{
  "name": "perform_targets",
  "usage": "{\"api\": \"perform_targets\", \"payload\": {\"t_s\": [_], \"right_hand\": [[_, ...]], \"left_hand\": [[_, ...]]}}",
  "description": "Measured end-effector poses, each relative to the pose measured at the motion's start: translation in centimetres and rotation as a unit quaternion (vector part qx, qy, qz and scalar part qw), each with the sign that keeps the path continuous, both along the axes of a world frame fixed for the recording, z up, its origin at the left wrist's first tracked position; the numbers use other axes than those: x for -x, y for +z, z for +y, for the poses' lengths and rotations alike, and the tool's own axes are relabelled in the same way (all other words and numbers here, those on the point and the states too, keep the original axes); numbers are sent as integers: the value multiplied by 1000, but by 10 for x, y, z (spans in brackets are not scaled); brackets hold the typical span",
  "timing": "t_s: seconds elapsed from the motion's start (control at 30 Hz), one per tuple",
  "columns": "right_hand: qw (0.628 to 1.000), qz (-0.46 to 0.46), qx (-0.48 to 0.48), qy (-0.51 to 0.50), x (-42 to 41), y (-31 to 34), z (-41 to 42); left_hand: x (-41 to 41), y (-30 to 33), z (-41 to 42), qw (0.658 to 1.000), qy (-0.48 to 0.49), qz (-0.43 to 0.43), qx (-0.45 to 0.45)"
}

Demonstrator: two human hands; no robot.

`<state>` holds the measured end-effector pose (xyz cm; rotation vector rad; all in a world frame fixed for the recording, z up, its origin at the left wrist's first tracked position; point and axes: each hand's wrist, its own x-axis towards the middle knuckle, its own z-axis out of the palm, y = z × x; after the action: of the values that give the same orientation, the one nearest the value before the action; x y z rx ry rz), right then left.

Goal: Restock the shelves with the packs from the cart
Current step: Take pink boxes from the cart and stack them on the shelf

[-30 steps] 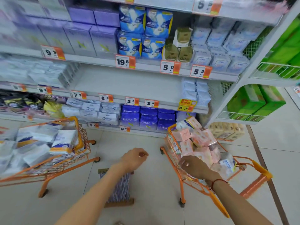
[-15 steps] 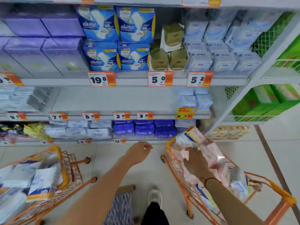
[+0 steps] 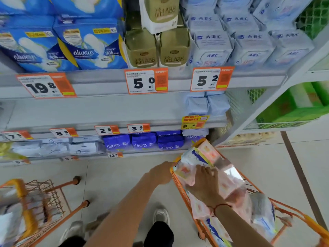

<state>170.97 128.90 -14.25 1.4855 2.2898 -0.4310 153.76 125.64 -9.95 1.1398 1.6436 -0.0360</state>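
Two carts flanking you: orange cart (image 3: 193, 207) at right heaped with pink packs (image 3: 229, 182), second cart (image 3: 44, 196) at left also loaded. Your right hand (image 3: 204, 186) lying flat, fingers spread, pressing on top of pink packs, gripping nothing. Your left hand (image 3: 162, 172) reaching cart's front rim; fingers hidden, grip impossible to tell. Three gold packs (image 3: 156, 45) sitting on upper shelf (image 3: 99, 86). Four price tags lining middle shelf's edge.

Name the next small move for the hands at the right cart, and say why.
Probably close both hands on the pink pack and lift it out. The right hand lies flat on the pink packs heaped in the orange cart, the left hand is at the cart's near rim beside them, and neither grips a pack yet. The middle shelf above has bare space.
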Motion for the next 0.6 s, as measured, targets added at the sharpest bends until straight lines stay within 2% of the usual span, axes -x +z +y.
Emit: {"api": "perform_targets", "payload": {"t_s": [0.17, 0.37, 0.43, 0.5, 0.6], "right_hand": [[1000, -3, 18, 12, -4, 5, 13], [1000, 21, -15, -10, 0, 11, 6], [999, 35, -19, -19, 5, 21, 6], [998, 54, -12, -27, 14, 36, 10], [992, 111, 35, -45, 33, 60, 13]], "left_hand": [[-13, -14, 3, 997, -28, -41, 62], [-5, -23, 7, 999, -14, -13, 46], [4, -24, 10, 999, 26, 2, 38], [16, -15, 15, 994, 109, -2, 25], [36, 8, 14, 968, 217, -115, 58]]}}
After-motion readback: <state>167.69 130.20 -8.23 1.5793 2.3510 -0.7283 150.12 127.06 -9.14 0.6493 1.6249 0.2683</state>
